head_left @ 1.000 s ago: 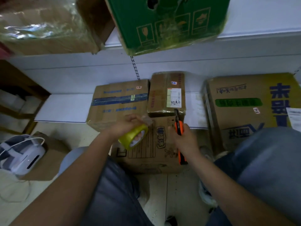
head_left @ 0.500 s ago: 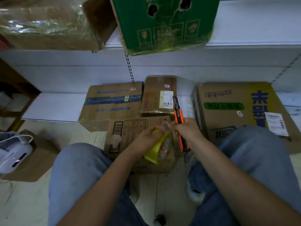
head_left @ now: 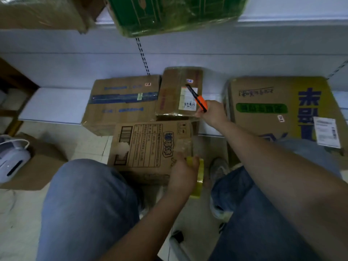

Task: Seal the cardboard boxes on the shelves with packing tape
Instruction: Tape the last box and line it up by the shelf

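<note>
White shelving (head_left: 56, 102) low against the wall carries 3 cardboard boxes, while a 4th, the printed box (head_left: 150, 146), lies on the tiled floor between the crouching person's knees, seemingly drawn close to be worked on. His left hand (head_left: 183, 173) grips the yellow tape roll (head_left: 198, 178) at the box's near right corner, likely to lay a strip along that edge. The right hand (head_left: 213, 113), fingers closed round an orange utility knife (head_left: 197, 98), holds it raised over the small wrapped box (head_left: 180, 91), apparently kept ready for cutting tape.
</note>
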{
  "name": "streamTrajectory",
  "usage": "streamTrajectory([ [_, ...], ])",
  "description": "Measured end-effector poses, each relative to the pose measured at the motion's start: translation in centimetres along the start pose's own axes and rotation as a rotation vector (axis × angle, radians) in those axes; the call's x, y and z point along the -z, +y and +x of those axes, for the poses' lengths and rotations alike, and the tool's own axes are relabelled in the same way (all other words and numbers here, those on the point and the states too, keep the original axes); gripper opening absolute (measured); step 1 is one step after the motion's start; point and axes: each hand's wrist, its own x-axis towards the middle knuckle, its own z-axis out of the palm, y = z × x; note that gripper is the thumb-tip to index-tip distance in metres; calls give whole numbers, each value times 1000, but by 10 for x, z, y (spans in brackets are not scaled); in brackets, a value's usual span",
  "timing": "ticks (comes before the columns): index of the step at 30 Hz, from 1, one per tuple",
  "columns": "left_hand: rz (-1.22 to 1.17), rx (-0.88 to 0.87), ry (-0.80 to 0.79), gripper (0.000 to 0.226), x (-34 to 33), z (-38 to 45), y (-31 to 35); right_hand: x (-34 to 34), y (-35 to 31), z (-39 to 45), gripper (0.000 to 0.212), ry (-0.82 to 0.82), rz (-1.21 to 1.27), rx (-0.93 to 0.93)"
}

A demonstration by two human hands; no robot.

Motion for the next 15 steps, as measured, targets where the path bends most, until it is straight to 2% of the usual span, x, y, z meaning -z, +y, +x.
streamTrajectory([
  [2, 32, 21, 87, 50, -3, 3, -7, -12, 3, 10, 10, 36, -8, 13],
  [4, -11, 23, 104, 51, -6, -2, -9, -17, 3, 19, 10, 72, 3, 5],
  [6, -83, 49, 122, 52, -10, -4, -13, -22, 1, 26, 12, 20, -4, 23],
  [10, -105, 63, 193, 73, -28, 1, -28, -33, 6, 26, 12, -23, -25, 14],
  [15, 3, 65, 208, 93, -33, -6, -31, -47, 11, 25, 12, -50, -32, -64],
])
